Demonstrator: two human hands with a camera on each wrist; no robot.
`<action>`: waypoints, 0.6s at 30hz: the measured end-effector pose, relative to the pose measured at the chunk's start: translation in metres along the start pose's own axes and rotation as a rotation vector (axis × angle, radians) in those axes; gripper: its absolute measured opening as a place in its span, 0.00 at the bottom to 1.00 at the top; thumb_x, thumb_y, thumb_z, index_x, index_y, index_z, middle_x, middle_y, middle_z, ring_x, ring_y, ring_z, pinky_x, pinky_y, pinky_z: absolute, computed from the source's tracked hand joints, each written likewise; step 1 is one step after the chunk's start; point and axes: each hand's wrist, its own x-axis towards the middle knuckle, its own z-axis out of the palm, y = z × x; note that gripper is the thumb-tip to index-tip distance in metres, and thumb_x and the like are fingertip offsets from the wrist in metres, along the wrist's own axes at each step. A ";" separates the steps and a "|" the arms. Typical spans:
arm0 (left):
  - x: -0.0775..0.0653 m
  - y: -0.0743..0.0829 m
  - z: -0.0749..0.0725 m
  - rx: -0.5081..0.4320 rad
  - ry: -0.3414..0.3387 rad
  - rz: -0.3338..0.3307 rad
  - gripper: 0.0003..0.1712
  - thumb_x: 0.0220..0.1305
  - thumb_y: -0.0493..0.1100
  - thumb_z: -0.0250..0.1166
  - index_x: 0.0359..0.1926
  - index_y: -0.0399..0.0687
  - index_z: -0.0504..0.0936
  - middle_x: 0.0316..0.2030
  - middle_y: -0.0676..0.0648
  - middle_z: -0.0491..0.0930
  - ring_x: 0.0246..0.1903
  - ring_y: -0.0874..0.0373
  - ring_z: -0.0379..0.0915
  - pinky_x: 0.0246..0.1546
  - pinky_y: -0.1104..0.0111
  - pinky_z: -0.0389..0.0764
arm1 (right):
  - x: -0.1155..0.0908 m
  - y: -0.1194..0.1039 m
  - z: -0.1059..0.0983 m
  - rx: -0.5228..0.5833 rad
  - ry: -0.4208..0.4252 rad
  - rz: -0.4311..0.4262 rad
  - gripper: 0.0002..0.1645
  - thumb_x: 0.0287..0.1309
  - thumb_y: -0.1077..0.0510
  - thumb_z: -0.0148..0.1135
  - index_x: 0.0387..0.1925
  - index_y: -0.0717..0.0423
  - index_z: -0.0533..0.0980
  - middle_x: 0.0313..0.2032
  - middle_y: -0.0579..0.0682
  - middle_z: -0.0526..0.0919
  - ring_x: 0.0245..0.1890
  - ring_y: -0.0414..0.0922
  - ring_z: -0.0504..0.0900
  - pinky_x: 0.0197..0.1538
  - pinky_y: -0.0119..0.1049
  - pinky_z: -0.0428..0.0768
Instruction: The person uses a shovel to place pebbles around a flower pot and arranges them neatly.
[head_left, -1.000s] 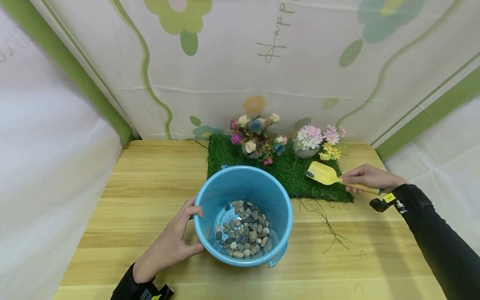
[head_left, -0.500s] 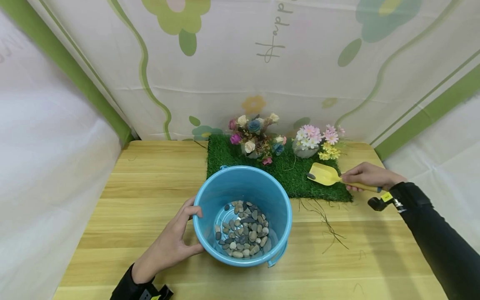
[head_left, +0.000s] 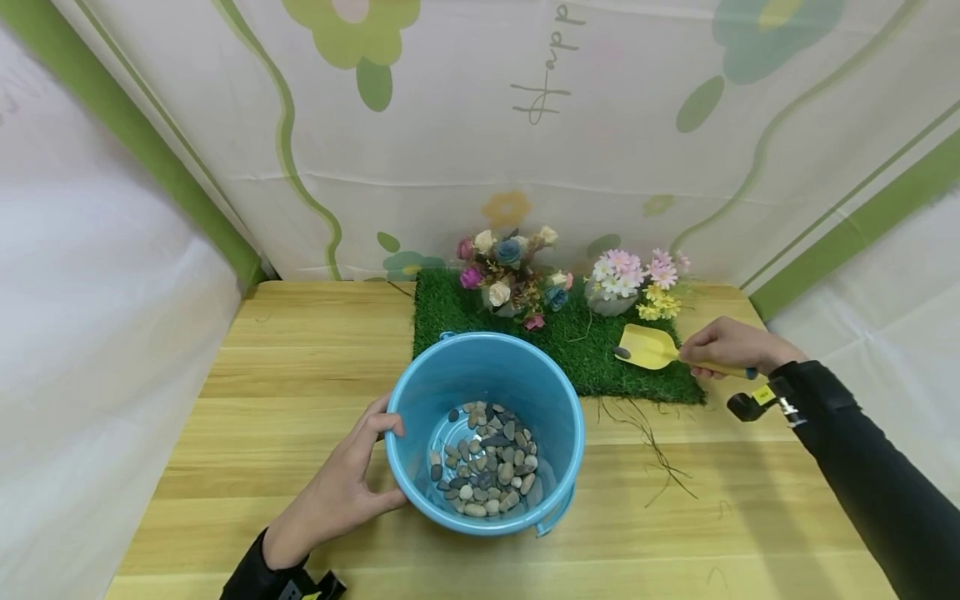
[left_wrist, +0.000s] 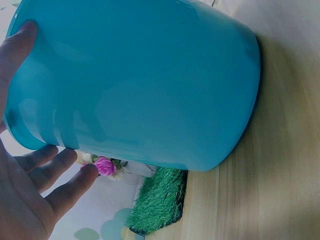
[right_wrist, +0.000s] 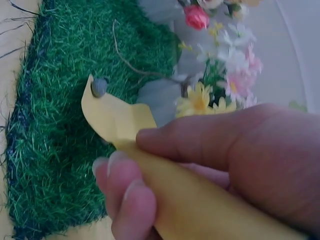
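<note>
My left hand [head_left: 337, 487] grips the left side of a blue bucket [head_left: 558, 400], with fingertips hooked over the rim and the thumb against the outer wall. Grey, tan and dark pebbles [head_left: 491, 458] lie across the bucket's floor. At the right, my right hand [head_left: 735, 346] holds a small yellow hand trowel [head_left: 647, 347] by its handle, the blade low over the green turf mat [head_left: 592, 371]. One dark pebble [right_wrist: 99, 87] sits at the tip of the blade in the right wrist view. The left wrist view shows the bucket's wall [left_wrist: 140, 85] and its base on the table.
Along the back of the mat stand a pot of mixed roses [head_left: 507, 252] and a grey pot of pink, white and yellow flowers [head_left: 618, 275]. Loose dark strands [head_left: 660, 454] lie on the wooden table [head_left: 300, 358]. A printed cloth [head_left: 450, 125] hangs behind.
My right hand has shifted slightly left and forward along the trowel's handle. The blade has barely moved, and the pebble stays at its tip. My left hand and the bucket hold still.
</note>
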 end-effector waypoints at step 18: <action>0.000 -0.001 0.000 -0.001 -0.001 0.004 0.36 0.54 0.45 0.81 0.53 0.48 0.63 0.73 0.38 0.57 0.68 0.36 0.60 0.57 0.47 0.76 | -0.008 -0.029 0.009 -0.087 0.081 0.008 0.15 0.74 0.60 0.55 0.48 0.69 0.81 0.18 0.51 0.72 0.19 0.44 0.64 0.29 0.42 0.64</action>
